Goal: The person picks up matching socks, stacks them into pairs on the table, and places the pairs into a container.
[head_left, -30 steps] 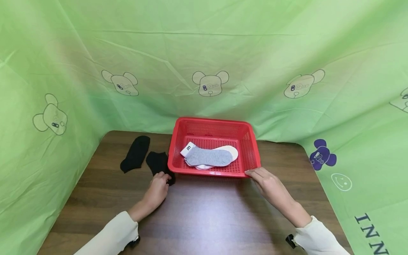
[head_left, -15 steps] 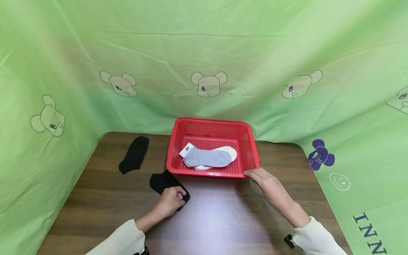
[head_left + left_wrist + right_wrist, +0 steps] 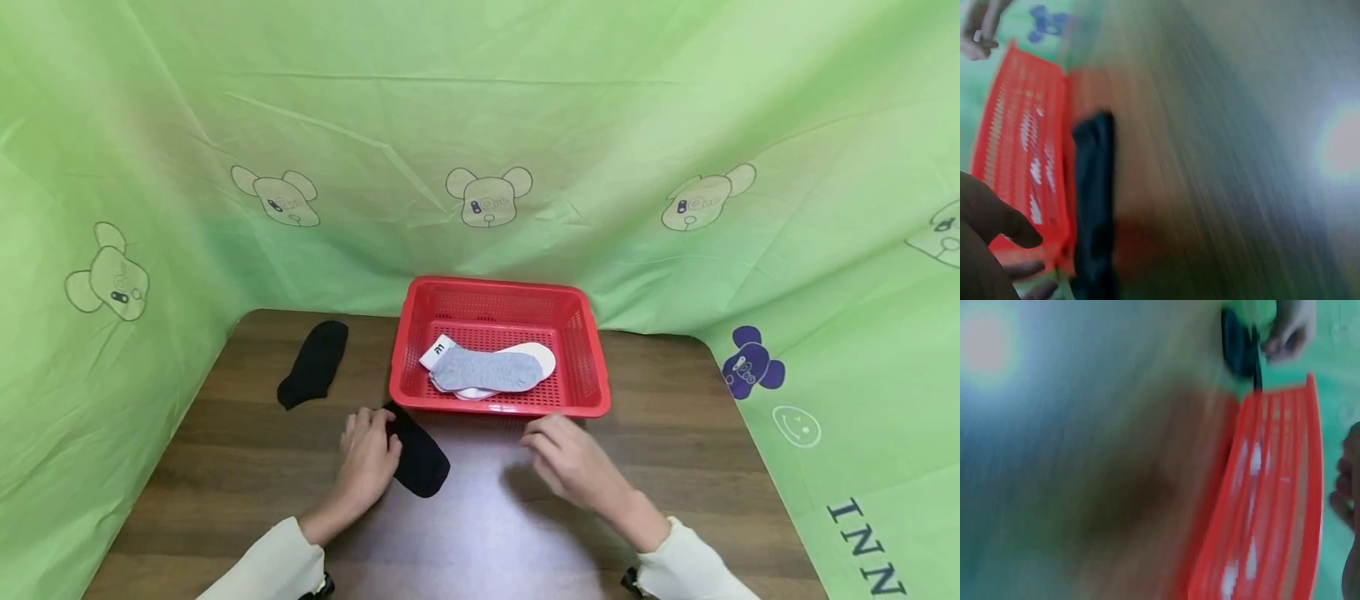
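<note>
On the wooden table (image 3: 465, 533), my left hand (image 3: 367, 458) rests over the left end of a black ankle sock (image 3: 423, 467), its thumb apart from the fingers. The hand hides that end. In the left wrist view the same sock (image 3: 1094, 206) lies beside the thumb, blurred. My right hand (image 3: 577, 467) hovers just in front of a red plastic basket (image 3: 397, 367), fingers loosely bent and holding nothing. Inside the basket, a grey sock (image 3: 487, 371) overlaps white sock fabric (image 3: 546, 358). Another black sock (image 3: 315, 365) lies flat farther left.
Green cloth (image 3: 360, 125) with printed bear heads hangs behind and at both sides of the table. The basket stands near the table's back edge, close to the cloth. Bare wood shows right of the basket and along the front.
My left hand pulled the near black sock away from the basket toward the front right, then shifted to its left end. My right hand let go of the basket's front right corner and moved left.
</note>
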{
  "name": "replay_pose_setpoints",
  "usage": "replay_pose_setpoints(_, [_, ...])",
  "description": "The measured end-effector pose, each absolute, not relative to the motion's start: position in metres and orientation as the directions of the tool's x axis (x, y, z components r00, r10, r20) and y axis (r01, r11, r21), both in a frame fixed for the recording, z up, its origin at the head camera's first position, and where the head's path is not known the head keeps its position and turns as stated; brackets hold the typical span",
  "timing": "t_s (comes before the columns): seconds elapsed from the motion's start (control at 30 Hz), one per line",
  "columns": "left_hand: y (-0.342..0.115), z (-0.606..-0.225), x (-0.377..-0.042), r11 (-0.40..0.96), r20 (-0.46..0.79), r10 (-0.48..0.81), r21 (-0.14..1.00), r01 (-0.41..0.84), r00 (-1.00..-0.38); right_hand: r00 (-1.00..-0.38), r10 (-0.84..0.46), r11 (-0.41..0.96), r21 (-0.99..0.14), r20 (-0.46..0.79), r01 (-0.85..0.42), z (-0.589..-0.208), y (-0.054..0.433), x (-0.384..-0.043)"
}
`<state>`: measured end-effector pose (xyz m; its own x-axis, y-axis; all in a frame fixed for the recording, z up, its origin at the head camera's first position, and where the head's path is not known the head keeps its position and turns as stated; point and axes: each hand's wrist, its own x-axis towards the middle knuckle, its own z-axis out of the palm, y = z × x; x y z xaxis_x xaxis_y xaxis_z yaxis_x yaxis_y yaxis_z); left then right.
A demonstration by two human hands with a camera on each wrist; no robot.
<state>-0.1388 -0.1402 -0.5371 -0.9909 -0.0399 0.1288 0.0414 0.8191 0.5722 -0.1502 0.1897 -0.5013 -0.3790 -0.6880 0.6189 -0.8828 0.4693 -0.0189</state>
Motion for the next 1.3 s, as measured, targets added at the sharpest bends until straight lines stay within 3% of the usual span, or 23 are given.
replay_pose_setpoints(0.23, [-0.161,-0.559,-0.151,0.891,0.188,-0.041,0.451,0.049,-0.981,-0.719,-0.624,0.685,-0.228,0.305,-0.692,-0.528,0.121,-0.132])
replay_pose_setpoints(0.33, [-0.166,-0.563,-0.153,0.906,0.231,-0.004,0.413,0.095,-0.973,-0.795,-0.573,0.74,-0.29,0.202,-0.607,-0.538,0.097,-0.128])
replay_pose_setpoints(0.43, [-0.167,-0.564,-0.154,0.907,0.26,0.011,0.404,0.119,-0.965,-0.817,-0.552,0.76,-0.303,0.167,-0.575,-0.545,0.078,-0.13])
replay_pose_setpoints(0.6, [-0.167,-0.56,-0.16,0.865,0.219,0.005,0.488,0.114,-0.976,-0.834,-0.527,0.779,-0.298,0.165,-0.552,-0.553,0.062,-0.137])
replay_pose_setpoints(1.0, [-0.166,-0.541,-0.162,0.729,-0.01,0.026,0.684,0.012,-1.0,-0.895,-0.437,0.706,-0.65,-0.088,-0.281,-0.54,0.074,-0.137])
replay_pose_setpoints(1.13, [-0.16,-0.534,-0.161,0.665,-0.051,0.007,0.746,-0.033,-0.999,-0.915,-0.379,0.611,-0.78,-0.138,-0.135,-0.535,0.085,-0.14])
replay_pose_setpoints(1.3, [-0.149,-0.53,-0.16,0.555,-0.119,-0.004,0.826,-0.101,-0.993,-0.93,-0.311,0.396,-0.916,-0.195,0.06,-0.533,0.105,-0.143])
